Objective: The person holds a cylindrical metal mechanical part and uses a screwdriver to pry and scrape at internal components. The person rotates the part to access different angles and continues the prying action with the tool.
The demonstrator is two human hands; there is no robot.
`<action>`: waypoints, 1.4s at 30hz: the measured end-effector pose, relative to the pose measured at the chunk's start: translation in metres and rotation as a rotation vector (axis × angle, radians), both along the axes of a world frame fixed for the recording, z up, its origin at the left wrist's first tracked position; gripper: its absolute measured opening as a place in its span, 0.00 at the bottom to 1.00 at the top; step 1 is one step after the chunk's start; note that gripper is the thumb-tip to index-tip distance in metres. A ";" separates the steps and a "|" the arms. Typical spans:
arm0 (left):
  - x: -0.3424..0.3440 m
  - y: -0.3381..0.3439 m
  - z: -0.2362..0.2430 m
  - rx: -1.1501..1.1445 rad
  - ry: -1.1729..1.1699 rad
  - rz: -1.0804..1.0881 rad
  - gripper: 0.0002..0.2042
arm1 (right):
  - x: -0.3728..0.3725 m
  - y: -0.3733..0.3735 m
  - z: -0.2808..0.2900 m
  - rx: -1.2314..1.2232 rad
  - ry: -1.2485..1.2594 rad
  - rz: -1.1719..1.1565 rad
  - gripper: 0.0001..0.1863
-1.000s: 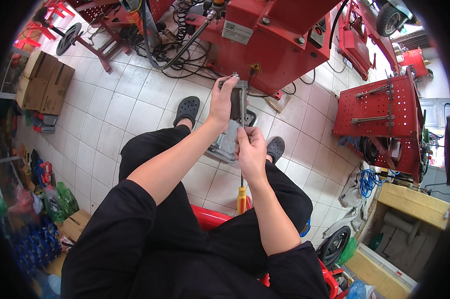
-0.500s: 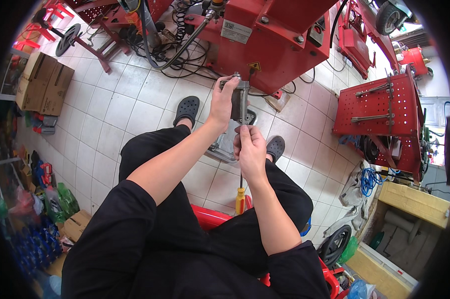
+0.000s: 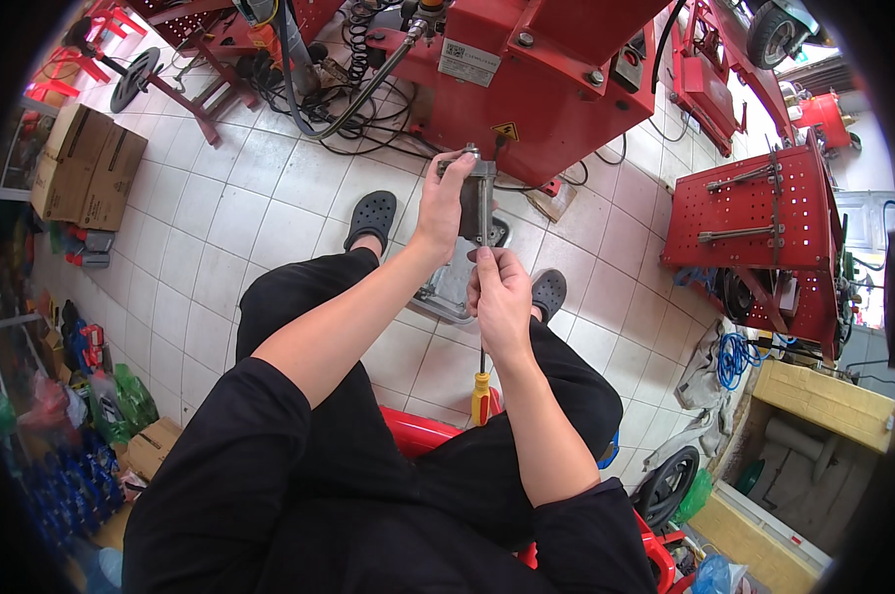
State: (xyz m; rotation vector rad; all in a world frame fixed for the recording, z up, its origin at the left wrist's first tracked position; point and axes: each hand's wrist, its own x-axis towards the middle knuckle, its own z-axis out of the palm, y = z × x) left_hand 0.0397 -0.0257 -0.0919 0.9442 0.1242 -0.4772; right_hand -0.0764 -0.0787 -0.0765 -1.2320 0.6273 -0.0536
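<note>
My left hand (image 3: 443,208) grips a metal fitting (image 3: 482,176) that has a dark block and a long rod, holding it upright in front of me. Just below, my right hand (image 3: 497,297) is closed with thumb and fingertips pinched on the lower end of the rod. A yellow-and-red screwdriver handle (image 3: 481,398) on a thin shaft shows under my right hand; the shaft's upper end is hidden. A grey metal tray (image 3: 440,307) with parts lies on the floor behind my hands, between my clog-clad feet.
A red machine (image 3: 527,89) with hoses and cables (image 3: 339,134) stands ahead. Right are a perforated red cart (image 3: 725,208) with wrenches and an open pit (image 3: 794,475). Cardboard boxes (image 3: 86,163) and bags sit left. A red plastic seat (image 3: 408,426) shows between my legs.
My right hand has shifted very slightly upward along the rod, and its fingers have adjusted a little. My left hand and the fitting look the same.
</note>
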 end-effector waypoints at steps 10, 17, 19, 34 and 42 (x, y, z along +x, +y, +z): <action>0.000 0.001 -0.001 -0.021 0.010 -0.010 0.20 | -0.001 -0.004 0.006 0.306 -0.032 0.046 0.12; -0.001 -0.002 -0.009 0.087 -0.215 -0.088 0.32 | 0.000 -0.011 0.011 0.341 -0.016 0.010 0.11; -0.004 -0.002 -0.006 0.045 -0.141 -0.095 0.31 | 0.000 -0.011 0.009 0.299 -0.005 -0.007 0.10; 0.026 0.013 0.004 -0.055 -0.101 0.088 0.25 | -0.005 -0.002 0.012 -0.588 0.087 0.214 0.13; 0.030 0.018 0.002 -0.108 -0.040 0.114 0.14 | -0.003 0.001 0.014 -0.817 0.068 0.200 0.12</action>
